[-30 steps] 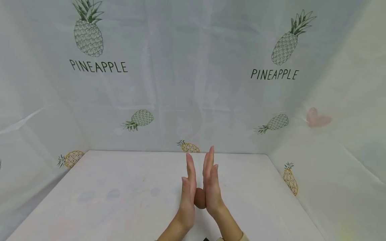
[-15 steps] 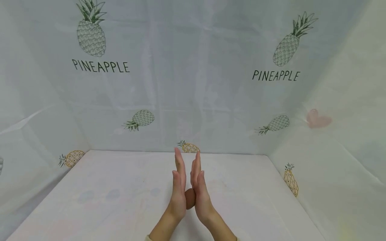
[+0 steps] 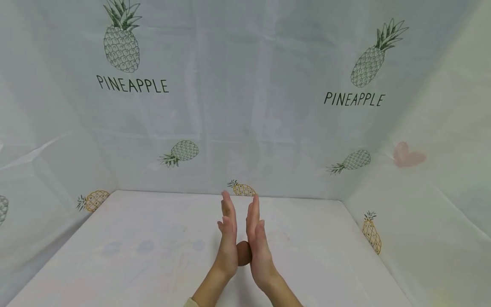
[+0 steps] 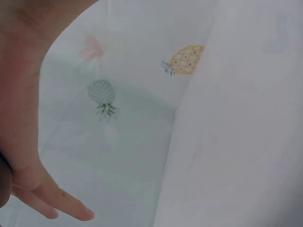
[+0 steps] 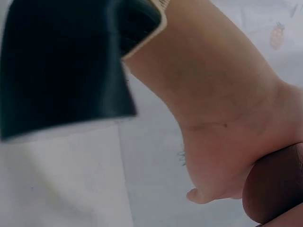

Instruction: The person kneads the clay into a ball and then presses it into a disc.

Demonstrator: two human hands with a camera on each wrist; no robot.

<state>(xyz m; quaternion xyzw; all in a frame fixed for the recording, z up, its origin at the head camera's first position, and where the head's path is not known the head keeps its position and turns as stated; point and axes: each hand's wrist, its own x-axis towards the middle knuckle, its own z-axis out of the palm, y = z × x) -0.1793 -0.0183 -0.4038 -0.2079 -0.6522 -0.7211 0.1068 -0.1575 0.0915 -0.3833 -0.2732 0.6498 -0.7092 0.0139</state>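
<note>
A smooth brown ball (image 3: 244, 253), clay-like in look, is caught between two flat palms above the white table (image 3: 153, 277). My left hand (image 3: 227, 249) presses it from the left, its fingers straight and pointing up and away. Facing it, my right hand (image 3: 261, 253) presses from the right with its fingers extended too. Both thumbs stand up beside the fingers. Only an edge of the brown ball (image 4: 4, 182) shows in the left wrist view; in the right wrist view the brown ball (image 5: 272, 187) appears larger, wedged against skin at the lower right.
White sheeting (image 3: 230, 106) printed with pineapples closes off the back and both sides of the table. A dark object (image 5: 61, 71) fills the upper left of the right wrist view, beside a cream sleeve cuff (image 5: 158, 30).
Both hands have moved left with the ball between them. The palms slid against each other: the right fingertips reached farther before, and now the left ones are slightly farther. The head view turned a little.
</note>
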